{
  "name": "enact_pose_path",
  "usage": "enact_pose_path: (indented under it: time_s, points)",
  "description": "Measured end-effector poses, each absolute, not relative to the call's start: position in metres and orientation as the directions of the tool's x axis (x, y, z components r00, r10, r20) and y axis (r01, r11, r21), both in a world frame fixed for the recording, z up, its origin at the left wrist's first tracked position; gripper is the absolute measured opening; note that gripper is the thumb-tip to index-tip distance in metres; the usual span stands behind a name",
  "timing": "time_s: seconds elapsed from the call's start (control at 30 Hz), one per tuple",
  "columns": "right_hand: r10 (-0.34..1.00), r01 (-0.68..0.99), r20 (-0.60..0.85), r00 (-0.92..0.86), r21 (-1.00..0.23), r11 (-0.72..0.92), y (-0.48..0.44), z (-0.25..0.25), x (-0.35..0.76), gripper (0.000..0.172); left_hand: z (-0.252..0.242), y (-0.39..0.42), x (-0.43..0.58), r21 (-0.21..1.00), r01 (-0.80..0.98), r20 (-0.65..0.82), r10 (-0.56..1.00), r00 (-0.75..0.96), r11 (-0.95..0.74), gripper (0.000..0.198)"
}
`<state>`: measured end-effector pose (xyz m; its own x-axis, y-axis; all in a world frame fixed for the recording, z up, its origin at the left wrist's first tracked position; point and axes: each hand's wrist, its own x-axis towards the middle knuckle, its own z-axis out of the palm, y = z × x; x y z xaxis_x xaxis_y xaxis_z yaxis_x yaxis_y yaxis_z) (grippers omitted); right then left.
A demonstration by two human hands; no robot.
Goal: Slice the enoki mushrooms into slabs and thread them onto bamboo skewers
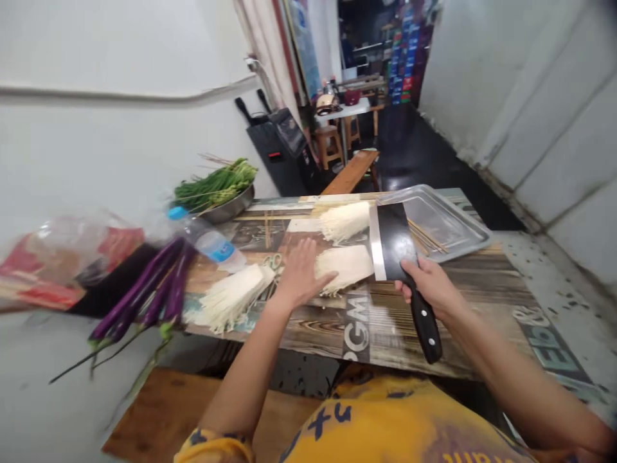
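Note:
My right hand [429, 283] grips a cleaver [396, 238] with a black riveted handle, its bright edge facing left beside a bundle of enoki mushrooms [349, 265]. Fingers stretched out, my left hand [303, 273] lies at the left side of that bundle, its thumb against the stems. Behind it is a second enoki bundle [344, 220]. Left of my left hand, a third enoki bundle [236, 296] rests near the table's front edge.
A metal tray [463, 235] with several wooden skewers [427, 236] sits at the right. Leftward are a water bottle [219, 247], purple eggplants [139, 296] overhanging the edge, a metal bowl [229, 207] of greens [216, 183] and plastic bags [72, 257]. A wooden bench [351, 172] stands beyond the table.

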<state>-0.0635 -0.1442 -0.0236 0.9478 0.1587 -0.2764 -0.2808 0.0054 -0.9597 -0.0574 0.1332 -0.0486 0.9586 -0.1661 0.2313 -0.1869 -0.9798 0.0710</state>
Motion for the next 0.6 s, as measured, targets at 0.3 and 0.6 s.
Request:
enact_pose_path:
  time_s: [0.3, 0.6]
  points:
    - [0.163, -0.436, -0.421, 0.892, -0.897, 0.071, -0.182, -0.072, -0.090, 0.010, -0.078, 0.049, -0.025, -0.011, -0.395, 0.130, -0.393, 0.910, -0.919, 0.094]
    - [0.272, -0.549, -0.500, 0.822, -0.823, 0.147, -0.169, -0.072, -0.093, 0.012, -0.069, 0.070, -0.014, -0.058, -0.533, -0.082, -0.528, 0.845, -0.844, 0.086]
